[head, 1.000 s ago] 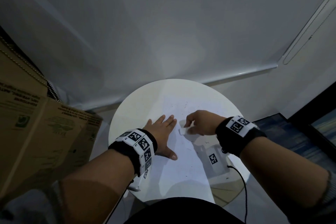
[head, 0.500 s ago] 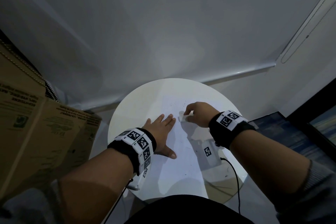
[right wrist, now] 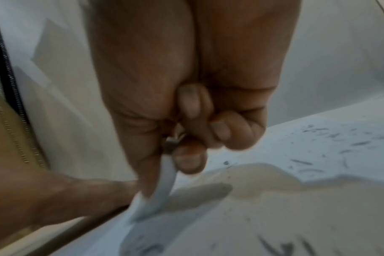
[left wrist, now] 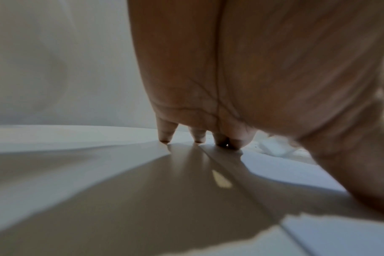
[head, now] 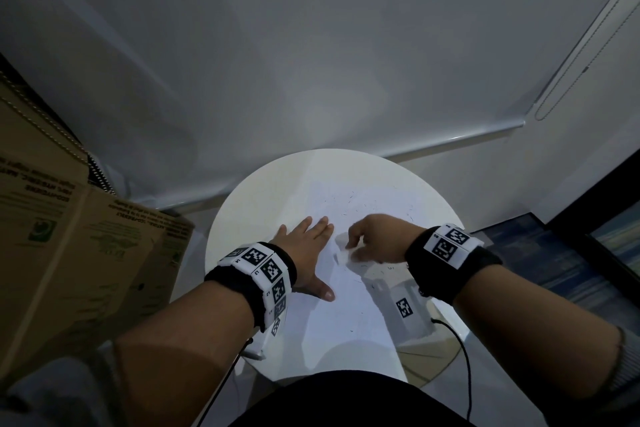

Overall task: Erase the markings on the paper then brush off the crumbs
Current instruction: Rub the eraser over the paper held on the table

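A white sheet of paper point(head: 346, 315) lies on a round white table point(head: 235, 211). My left hand point(head: 304, 246) presses flat on the sheet's left part, fingers straight point(left wrist: 164, 138). Just right of it, my right hand point(head: 377, 239) pinches a white eraser point(head: 341, 250) between thumb and fingers. The eraser point(right wrist: 162, 190) bends against the paper. Dark eraser crumbs point(head: 349, 199) lie scattered beyond both hands, and also show in the right wrist view point(right wrist: 340, 143). Faint dark markings point(right wrist: 285, 246) show near the bottom of that view.
A large cardboard box point(head: 69, 253) stands close on the left of the table. A white block with a black-and-white tag point(head: 405, 308) sits on the table's right under my right wrist, with a black cable point(head: 460, 357) trailing off the edge. A pale wall rises behind.
My right hand pushed the eraser away across the paper and has pulled it back toward me. The left hand has stayed flat in place.
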Demonstrator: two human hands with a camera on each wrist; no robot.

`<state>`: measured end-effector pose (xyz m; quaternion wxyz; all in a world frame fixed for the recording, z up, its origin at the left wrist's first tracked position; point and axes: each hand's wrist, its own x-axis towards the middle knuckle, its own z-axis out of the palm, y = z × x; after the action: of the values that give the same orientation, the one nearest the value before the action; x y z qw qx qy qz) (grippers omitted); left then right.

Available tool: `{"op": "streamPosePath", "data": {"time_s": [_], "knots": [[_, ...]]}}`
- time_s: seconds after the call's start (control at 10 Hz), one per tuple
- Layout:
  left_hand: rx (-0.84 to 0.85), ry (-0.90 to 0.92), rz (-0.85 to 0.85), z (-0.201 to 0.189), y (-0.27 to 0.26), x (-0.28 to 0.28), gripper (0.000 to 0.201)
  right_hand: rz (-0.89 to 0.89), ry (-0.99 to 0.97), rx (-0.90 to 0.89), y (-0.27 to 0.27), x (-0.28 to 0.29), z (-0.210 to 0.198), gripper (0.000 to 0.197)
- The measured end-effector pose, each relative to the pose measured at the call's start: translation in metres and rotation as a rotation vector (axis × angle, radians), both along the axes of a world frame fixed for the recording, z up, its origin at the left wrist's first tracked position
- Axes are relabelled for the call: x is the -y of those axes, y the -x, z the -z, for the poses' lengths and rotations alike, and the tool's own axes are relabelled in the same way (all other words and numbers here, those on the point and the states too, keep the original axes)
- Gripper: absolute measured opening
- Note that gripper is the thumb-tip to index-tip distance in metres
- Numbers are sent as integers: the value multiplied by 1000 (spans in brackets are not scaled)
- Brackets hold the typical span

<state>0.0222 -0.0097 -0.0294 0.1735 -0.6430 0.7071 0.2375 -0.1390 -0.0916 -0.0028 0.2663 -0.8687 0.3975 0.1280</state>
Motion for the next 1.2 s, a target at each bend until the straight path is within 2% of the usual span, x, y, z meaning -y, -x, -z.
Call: {"op": "streamPosePath", "data": {"time_s": [0.1, 0.2, 0.3, 0.4, 0.5, 0.6, 0.8, 0.9, 1.0, 1.1, 1.2], "knots": [[-3, 0, -3, 1, 0, 0, 120, -38, -44, -17, 0, -5, -1, 17], [0, 5, -2, 1, 0, 0, 119, 60, 142, 36, -3, 5, 1, 25], [6, 4, 1, 1, 0, 0, 119, 101, 165, 87, -1, 4, 3, 28], [10, 2, 1, 2, 0, 1, 120, 30, 5, 56, 4, -7, 3, 24], [12, 5, 1, 2, 0, 1, 120, 17, 17, 39, 5, -7, 2, 25], [6, 8, -2, 2, 0, 0, 119, 110, 162, 86, 5, 0, 4, 27], [6, 11, -3, 3, 0, 1, 120, 24, -34, -23, 10, -8, 1, 23], [6, 9, -3, 4, -1, 0, 120, 100, 109, 36, 10, -1, 4, 24], [8, 7, -6, 5, -1, 0, 120, 88, 110, 36, 11, -4, 5, 24], [8, 7, -6, 4, 0, 1, 120, -24, -21, -32, 14, -13, 1, 24], [10, 6, -7, 4, 0, 1, 120, 19, 47, 6, 11, -10, 3, 25]]}}
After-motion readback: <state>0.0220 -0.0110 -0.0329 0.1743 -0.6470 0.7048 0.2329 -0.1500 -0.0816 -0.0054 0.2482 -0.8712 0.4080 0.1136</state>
